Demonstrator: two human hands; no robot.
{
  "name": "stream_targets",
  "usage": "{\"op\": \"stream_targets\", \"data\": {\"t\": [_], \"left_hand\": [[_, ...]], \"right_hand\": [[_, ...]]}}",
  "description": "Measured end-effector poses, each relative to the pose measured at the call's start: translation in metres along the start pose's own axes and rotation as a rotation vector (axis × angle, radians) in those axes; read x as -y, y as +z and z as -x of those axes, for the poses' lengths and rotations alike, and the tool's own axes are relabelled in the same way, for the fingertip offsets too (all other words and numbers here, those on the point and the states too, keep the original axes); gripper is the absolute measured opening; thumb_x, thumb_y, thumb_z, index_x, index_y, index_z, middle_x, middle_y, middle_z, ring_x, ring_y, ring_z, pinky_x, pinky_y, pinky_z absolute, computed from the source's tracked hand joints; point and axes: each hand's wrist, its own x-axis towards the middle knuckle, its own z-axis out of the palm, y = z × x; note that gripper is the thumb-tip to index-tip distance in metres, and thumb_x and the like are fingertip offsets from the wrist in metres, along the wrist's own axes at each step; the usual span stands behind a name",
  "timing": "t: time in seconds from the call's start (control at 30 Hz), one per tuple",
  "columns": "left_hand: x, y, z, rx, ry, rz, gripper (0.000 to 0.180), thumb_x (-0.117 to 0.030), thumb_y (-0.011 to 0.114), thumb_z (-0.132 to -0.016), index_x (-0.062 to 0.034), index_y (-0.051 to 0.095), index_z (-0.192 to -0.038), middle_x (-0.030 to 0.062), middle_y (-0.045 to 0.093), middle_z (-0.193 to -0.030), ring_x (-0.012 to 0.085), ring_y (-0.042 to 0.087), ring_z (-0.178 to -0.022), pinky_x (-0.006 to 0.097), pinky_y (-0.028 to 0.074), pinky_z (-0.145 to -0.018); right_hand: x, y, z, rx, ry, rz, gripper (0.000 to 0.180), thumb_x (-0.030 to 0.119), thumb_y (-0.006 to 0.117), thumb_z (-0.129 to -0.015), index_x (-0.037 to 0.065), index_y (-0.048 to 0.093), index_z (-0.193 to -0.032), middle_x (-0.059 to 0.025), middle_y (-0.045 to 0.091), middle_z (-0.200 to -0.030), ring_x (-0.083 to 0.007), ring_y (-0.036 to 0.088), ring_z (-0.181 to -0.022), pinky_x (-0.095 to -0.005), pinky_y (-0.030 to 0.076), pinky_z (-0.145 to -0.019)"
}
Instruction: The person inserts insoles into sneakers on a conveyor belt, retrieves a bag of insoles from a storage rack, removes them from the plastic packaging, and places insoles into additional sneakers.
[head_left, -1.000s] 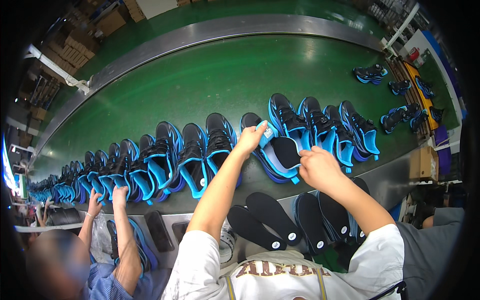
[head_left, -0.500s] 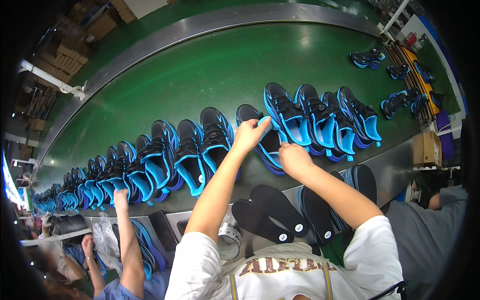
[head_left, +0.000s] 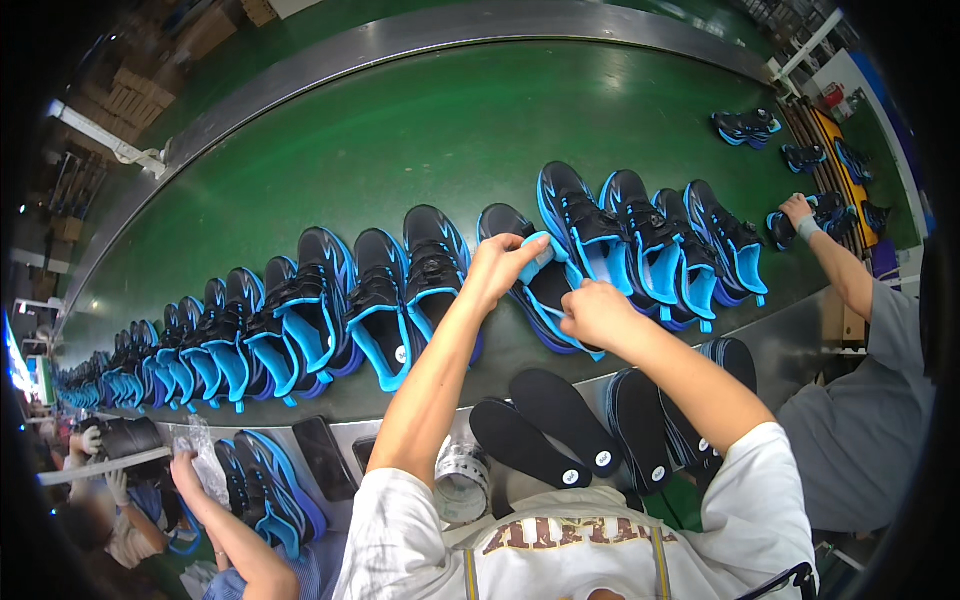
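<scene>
A black shoe (head_left: 502,221) with blue trim lies on the green conveyor belt in front of me, toe pointing away. My left hand (head_left: 503,268) is closed on its tongue, thumb and fingers pinching the light-blue lining and holding the opening wide. At the right side of the shoe's opening, my right hand (head_left: 598,310) has its fingers curled together. A thin pale strip shows by its fingertips, inside the opening; I cannot tell whether it is a tool or lining. Black insoles (head_left: 563,410) with round white stickers lie on the metal ledge nearest me.
Matching shoes (head_left: 330,270) stretch in a long row to the left, with several more shoes (head_left: 616,215) close on the right. A phone (head_left: 325,455) and a tape roll (head_left: 462,480) rest on the ledge. Co-workers' arms (head_left: 850,270) reach in at both sides.
My right hand has shifted slightly at the shoe's opening; my left stays on the tongue. The left co-worker's hand has withdrawn from the row, and the right co-worker's hand now reaches shoes.
</scene>
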Motion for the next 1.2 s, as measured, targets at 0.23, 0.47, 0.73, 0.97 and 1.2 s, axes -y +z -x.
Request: {"op": "stream_targets", "data": {"t": [0.23, 0.47, 0.73, 0.97, 1.2], "left_hand": [[0.011, -0.002, -0.006, 0.070, -0.084, 0.045, 0.048, -0.044, 0.057, -0.076, 0.0034, 0.061, -0.080, 0.0026, 0.056, -0.068, 0.0081, 0.046, -0.063, 0.022, 0.037, -0.058], [0.009, -0.002, -0.003, 0.057, -0.033, -0.006, 0.046, -0.043, 0.053, -0.080, 0.0021, 0.059, -0.071, -0.0007, 0.049, -0.058, 0.0064, 0.038, -0.056, 0.024, 0.032, -0.050], [0.010, -0.004, -0.009, 0.070, -0.055, -0.133, 0.045, -0.041, 0.054, -0.079, 0.0041, 0.058, -0.074, 0.0029, 0.052, -0.061, 0.0080, 0.042, -0.057, 0.025, 0.036, -0.052], [0.008, 0.012, -0.001, -0.419, 0.355, -0.472, 0.030, -0.026, 0.062, -0.072, -0.0035, 0.045, -0.084, 0.0152, 0.052, -0.065, 0.0328, 0.055, -0.062, 0.038, 0.043, -0.054], [0.012, 0.013, 0.000, -0.229, 0.824, -1.059, 0.038, -0.033, 0.066, -0.063, -0.0065, 0.046, -0.080, 0.0070, 0.046, -0.068, 0.0229, 0.054, -0.060, 0.035, 0.040, -0.052]], "right_hand": [[-0.003, 0.037, -0.026, -0.138, -0.254, 0.066, 0.016, 0.011, 0.047, -0.073, 0.002, 0.061, -0.077, -0.0154, 0.052, -0.084, -0.0283, 0.052, -0.084, -0.0376, 0.045, -0.071], [-0.007, 0.050, -0.045, -0.106, -0.214, 0.166, 0.018, 0.013, 0.047, -0.074, 0.005, 0.060, -0.081, -0.0132, 0.050, -0.093, -0.0251, 0.049, -0.089, -0.0334, 0.043, -0.072], [0.004, 0.048, -0.064, 0.342, -0.176, 0.600, 0.029, 0.017, 0.051, -0.077, 0.010, 0.059, -0.104, -0.0133, 0.038, -0.124, -0.0269, 0.039, -0.110, -0.0300, 0.038, -0.081], [-0.005, 0.038, -0.058, 0.385, -0.400, 0.615, 0.025, 0.015, 0.047, -0.077, 0.009, 0.059, -0.098, -0.0070, 0.059, -0.100, -0.0169, 0.050, -0.102, -0.0332, 0.032, -0.087], [0.006, 0.012, -0.021, 0.528, -0.253, 0.255, 0.064, 0.039, 0.015, -0.081, -0.005, 0.060, -0.089, -0.0190, 0.057, -0.095, -0.0231, 0.050, -0.101, -0.0395, 0.001, -0.103]]}}
